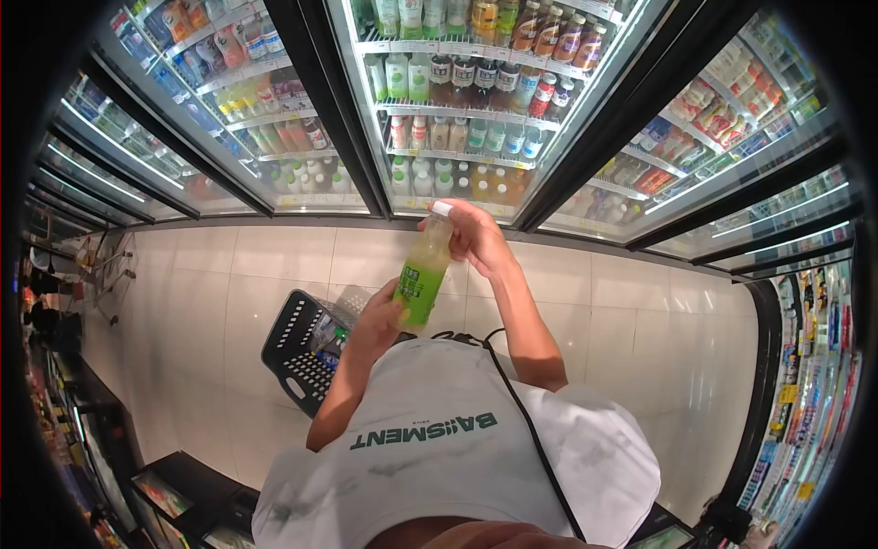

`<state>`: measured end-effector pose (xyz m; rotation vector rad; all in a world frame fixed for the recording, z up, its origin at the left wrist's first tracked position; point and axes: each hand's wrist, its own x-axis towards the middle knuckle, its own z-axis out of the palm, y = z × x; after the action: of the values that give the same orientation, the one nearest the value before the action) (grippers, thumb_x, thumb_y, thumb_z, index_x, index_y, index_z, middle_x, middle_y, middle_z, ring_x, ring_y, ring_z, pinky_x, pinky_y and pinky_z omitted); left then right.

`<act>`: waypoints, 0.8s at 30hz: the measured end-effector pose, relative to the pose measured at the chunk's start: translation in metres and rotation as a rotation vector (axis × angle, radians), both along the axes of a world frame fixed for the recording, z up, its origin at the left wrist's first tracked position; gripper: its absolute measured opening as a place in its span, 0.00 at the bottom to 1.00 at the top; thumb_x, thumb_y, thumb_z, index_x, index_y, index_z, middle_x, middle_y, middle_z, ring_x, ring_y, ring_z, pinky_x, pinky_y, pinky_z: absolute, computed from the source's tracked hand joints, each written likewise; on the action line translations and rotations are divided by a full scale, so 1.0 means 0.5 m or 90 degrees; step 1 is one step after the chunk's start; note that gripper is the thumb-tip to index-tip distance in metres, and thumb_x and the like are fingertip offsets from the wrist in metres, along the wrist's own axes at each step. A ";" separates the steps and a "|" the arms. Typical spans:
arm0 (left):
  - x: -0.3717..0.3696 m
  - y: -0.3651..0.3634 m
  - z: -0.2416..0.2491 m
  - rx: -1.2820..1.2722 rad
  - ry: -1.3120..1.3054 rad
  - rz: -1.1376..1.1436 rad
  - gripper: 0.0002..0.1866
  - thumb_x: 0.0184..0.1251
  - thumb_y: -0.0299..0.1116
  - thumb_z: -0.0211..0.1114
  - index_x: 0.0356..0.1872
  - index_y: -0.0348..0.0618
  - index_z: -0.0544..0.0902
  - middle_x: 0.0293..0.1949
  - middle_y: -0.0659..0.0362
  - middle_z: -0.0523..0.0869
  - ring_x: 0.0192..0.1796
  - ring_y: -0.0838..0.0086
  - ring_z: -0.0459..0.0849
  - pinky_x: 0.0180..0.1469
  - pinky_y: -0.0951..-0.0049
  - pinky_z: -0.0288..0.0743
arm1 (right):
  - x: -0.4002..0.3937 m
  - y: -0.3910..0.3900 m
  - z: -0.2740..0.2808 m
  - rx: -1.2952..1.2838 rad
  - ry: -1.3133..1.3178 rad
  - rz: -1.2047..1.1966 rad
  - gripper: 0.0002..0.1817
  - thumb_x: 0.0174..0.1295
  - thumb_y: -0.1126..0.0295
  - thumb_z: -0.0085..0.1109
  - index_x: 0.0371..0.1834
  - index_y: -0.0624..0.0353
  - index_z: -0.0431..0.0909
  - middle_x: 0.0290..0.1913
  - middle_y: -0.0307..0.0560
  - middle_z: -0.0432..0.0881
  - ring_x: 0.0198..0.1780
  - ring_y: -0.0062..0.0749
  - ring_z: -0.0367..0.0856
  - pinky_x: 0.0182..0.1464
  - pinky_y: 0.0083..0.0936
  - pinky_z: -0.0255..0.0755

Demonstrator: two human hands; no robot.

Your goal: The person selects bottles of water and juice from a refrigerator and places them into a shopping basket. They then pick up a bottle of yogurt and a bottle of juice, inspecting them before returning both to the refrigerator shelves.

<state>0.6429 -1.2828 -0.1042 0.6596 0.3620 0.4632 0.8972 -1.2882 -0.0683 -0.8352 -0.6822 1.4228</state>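
A bottle of pale yellow-green drink point(423, 274) with a bright green label and white cap is tilted in front of my chest. My left hand point(376, 322) is closed around its lower part, by the label. At the top, my right hand point(474, 240) has its fingers closed about the neck and white cap. Whether the cap is loose does not show. Beside my left forearm is a dark shopping basket point(294, 320) with items inside, among them something with a green cap; the forearm partly hides it.
Ahead stands a row of glass-door coolers point(585, 245) with black frames and shelves of bottled drinks point(466, 78). Pale floor tiles point(631, 320) lie between. Stocked shelves point(791, 403) line the right edge, and dark display units point(187, 485) stand at the lower left.
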 end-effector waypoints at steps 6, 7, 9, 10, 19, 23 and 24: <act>0.020 -0.023 0.054 0.143 0.061 -0.006 0.37 0.68 0.35 0.67 0.73 0.27 0.63 0.61 0.45 0.81 0.63 0.61 0.82 0.64 0.62 0.76 | 0.015 -0.004 -0.010 0.025 0.030 -0.048 0.22 0.76 0.59 0.53 0.60 0.68 0.77 0.50 0.59 0.88 0.24 0.11 0.74 0.20 0.09 0.62; 0.022 -0.025 0.054 0.180 0.083 -0.003 0.38 0.68 0.35 0.67 0.74 0.26 0.63 0.61 0.45 0.80 0.63 0.63 0.81 0.65 0.62 0.75 | 0.026 -0.006 -0.010 0.056 0.034 -0.028 0.23 0.76 0.59 0.53 0.60 0.70 0.77 0.51 0.60 0.88 0.22 0.08 0.70 0.21 0.08 0.62; 0.026 -0.031 0.067 0.161 0.067 -0.007 0.39 0.68 0.31 0.69 0.75 0.27 0.62 0.63 0.49 0.79 0.64 0.67 0.79 0.66 0.65 0.74 | 0.026 -0.005 -0.008 0.072 0.044 -0.035 0.23 0.77 0.60 0.51 0.60 0.73 0.76 0.51 0.64 0.87 0.20 0.07 0.64 0.20 0.07 0.60; 0.028 -0.033 0.071 0.156 0.057 -0.010 0.40 0.67 0.29 0.70 0.76 0.28 0.61 0.64 0.51 0.78 0.65 0.69 0.78 0.66 0.66 0.73 | 0.029 -0.004 -0.008 0.074 0.041 -0.037 0.23 0.77 0.60 0.51 0.60 0.73 0.76 0.51 0.64 0.87 0.20 0.07 0.63 0.20 0.08 0.60; 0.037 -0.070 0.069 0.226 -0.001 0.107 0.42 0.63 0.27 0.74 0.75 0.28 0.61 0.69 0.50 0.72 0.68 0.68 0.76 0.66 0.65 0.75 | 0.030 -0.021 -0.004 0.104 0.071 -0.061 0.24 0.78 0.59 0.49 0.59 0.73 0.76 0.50 0.69 0.86 0.20 0.11 0.62 0.20 0.11 0.59; 0.039 -0.076 0.063 0.214 0.025 0.149 0.34 0.70 0.36 0.67 0.72 0.30 0.65 0.64 0.45 0.77 0.61 0.63 0.82 0.59 0.65 0.79 | 0.026 -0.034 0.013 0.103 0.016 -0.098 0.22 0.78 0.60 0.50 0.59 0.71 0.76 0.50 0.68 0.86 0.19 0.12 0.62 0.20 0.11 0.59; 0.033 -0.066 0.057 0.129 -0.044 0.115 0.32 0.73 0.39 0.63 0.71 0.31 0.66 0.62 0.44 0.78 0.58 0.63 0.83 0.56 0.65 0.80 | 0.030 -0.036 0.020 0.116 0.034 -0.070 0.22 0.78 0.60 0.50 0.60 0.70 0.75 0.51 0.68 0.85 0.19 0.12 0.62 0.21 0.12 0.60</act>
<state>0.6591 -1.3157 -0.0756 0.8094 0.3134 0.6995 0.9120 -1.3060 -0.0585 -0.6797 -0.7030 1.2601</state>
